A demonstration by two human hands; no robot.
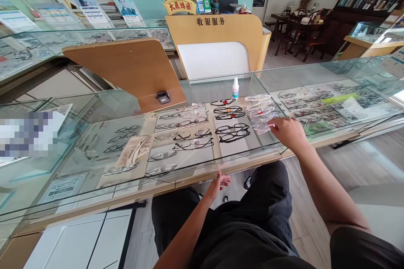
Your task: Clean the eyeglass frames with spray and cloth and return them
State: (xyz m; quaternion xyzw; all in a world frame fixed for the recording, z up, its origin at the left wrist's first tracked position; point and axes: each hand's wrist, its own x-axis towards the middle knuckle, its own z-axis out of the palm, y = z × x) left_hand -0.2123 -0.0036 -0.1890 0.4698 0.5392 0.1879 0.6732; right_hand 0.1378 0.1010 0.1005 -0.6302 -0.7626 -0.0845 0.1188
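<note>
My right hand [288, 132] is over the glass counter, its thumb and fingertips pinched at the right end of a pair of clear pinkish eyeglasses [264, 128]. That pair is the nearest in a short row of pale, clear-framed glasses. Left of this row lie several dark-framed eyeglasses [234, 135], some with small red or orange tags. A white spray bottle [235, 89] stands upright behind them. My left hand [218, 184] hangs in front of the counter's edge, below the glass, with fingers loosely apart and nothing in them.
The long glass display counter [195, 167] crosses in front of me, with more glasses in rows. A beige cloth [134, 151] is at the left, a green strip [341, 98] at the right. Behind are a tilted wooden panel [126, 63] and a cashier desk [217, 31].
</note>
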